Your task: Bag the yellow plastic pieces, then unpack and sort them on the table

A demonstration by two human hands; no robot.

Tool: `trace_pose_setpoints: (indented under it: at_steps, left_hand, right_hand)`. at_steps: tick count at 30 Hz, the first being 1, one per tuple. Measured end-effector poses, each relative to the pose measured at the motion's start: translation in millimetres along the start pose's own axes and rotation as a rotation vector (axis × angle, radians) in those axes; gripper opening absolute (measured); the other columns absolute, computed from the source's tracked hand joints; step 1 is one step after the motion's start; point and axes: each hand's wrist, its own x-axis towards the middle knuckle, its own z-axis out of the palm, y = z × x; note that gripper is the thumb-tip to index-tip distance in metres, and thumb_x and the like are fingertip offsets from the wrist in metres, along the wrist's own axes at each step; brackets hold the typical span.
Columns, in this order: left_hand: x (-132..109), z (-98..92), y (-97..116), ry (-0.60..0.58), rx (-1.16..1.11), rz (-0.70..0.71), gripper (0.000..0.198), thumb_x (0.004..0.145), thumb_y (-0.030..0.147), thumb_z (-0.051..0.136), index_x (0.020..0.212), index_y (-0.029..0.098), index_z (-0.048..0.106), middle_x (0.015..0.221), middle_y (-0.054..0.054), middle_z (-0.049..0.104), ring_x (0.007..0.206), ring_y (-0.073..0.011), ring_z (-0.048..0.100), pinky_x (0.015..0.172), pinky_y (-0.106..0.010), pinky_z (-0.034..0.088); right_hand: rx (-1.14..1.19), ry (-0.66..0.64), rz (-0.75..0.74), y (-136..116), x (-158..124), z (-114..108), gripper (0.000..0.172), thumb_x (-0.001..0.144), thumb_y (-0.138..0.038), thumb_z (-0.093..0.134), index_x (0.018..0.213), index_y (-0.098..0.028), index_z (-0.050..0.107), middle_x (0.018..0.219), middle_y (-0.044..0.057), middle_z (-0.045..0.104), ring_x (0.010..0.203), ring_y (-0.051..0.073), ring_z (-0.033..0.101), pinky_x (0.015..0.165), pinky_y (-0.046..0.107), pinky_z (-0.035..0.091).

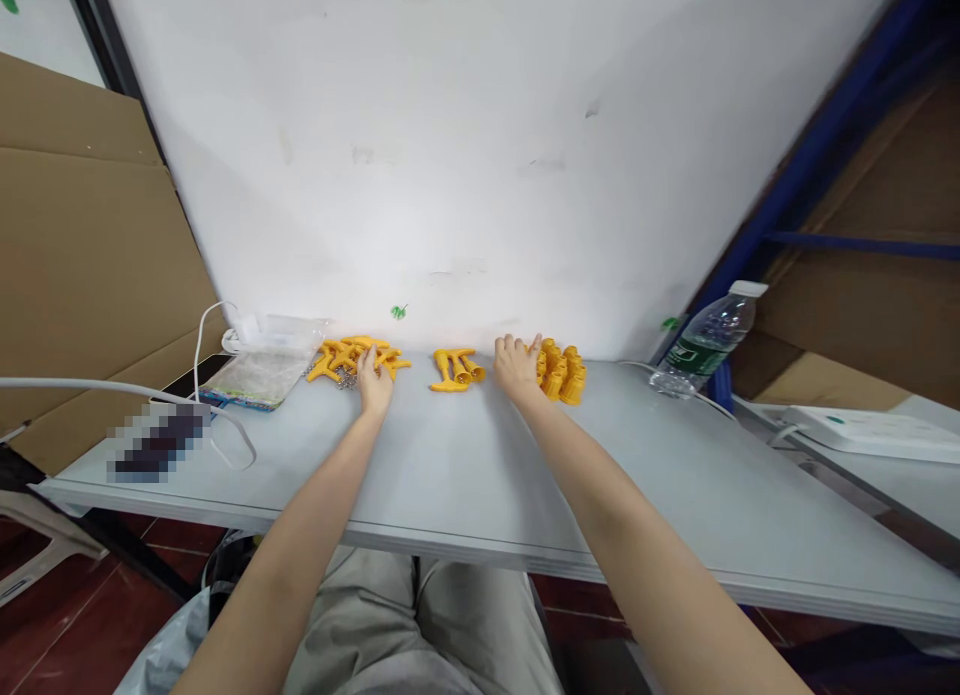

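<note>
My left hand [374,383] rests at the right side of a pile of yellow T-shaped handles [346,353] with small silver metal parts. Its fingers are bent together on one handle; their tips are partly hidden among the pieces. At the left edge of a tight group of yellow tapered cups [553,370], my right hand [517,365] has its fingers apart, one reaching towards the nearest cup. Whether it touches that cup is hard to see. Between the hands lie several yellow pieces [454,367] with a T-shaped top and a flared cup end.
A clear plastic bottle [705,345] leans near the blue frame at right, beside a white power strip [870,431]. At left are a plastic-bagged packet [259,375], a white cable [150,387] and a blurred dark object [161,445]. A white panel [465,155] closes off the table's back.
</note>
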Motion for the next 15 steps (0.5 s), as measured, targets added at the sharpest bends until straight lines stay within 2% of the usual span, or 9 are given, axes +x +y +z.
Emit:
trace_pose_setpoints:
  at_steps: [5,9,12,15]
  left_hand:
    - [13,1.3,-4,-0.044,0.081,-0.007,0.04,0.082,0.008,0.053,0.121,0.018,0.059,0.141,-0.013,0.049,0.139,-0.0248,0.039,0.12,-0.044,0.024]
    - [22,-2.0,-10,-0.097,0.204,0.035,0.038,0.082,0.004,0.052,0.117,0.017,0.056,0.136,-0.015,0.054,0.139,-0.0264,0.038,0.119,-0.056,0.012]
    - [26,-5.1,-11,-0.154,0.339,0.028,0.038,0.082,0.002,0.05,0.118,0.012,0.054,0.136,-0.019,0.054,0.143,-0.0317,0.031,0.116,-0.063,-0.001]
    - [28,-8.1,-6,-0.18,0.424,-0.024,0.036,0.086,0.009,0.05,0.121,0.013,0.053,0.138,-0.02,0.052,0.145,-0.0351,0.024,0.111,-0.068,-0.007]
  right_hand:
    - [0.205,-0.029,-0.141,-25,-5,-21,0.034,0.092,-0.017,0.037,0.123,-0.015,0.051,0.133,0.017,0.054,0.118,0.028,0.051,0.112,0.064,0.008]
    - [0.363,-0.186,-0.235,-49,-14,-36,0.033,0.096,-0.027,0.035,0.122,-0.017,0.052,0.127,0.015,0.059,0.12,0.027,0.05,0.113,0.063,0.004]
    - [0.396,-0.299,-0.231,-65,-20,-41,0.029,0.096,-0.033,0.04,0.115,-0.018,0.056,0.121,0.013,0.064,0.12,0.028,0.051,0.112,0.064,0.002]
    - [0.408,-0.339,-0.177,-76,-23,-42,0.028,0.093,-0.033,0.047,0.114,-0.019,0.058,0.122,0.013,0.064,0.125,0.029,0.047,0.111,0.064,0.004]
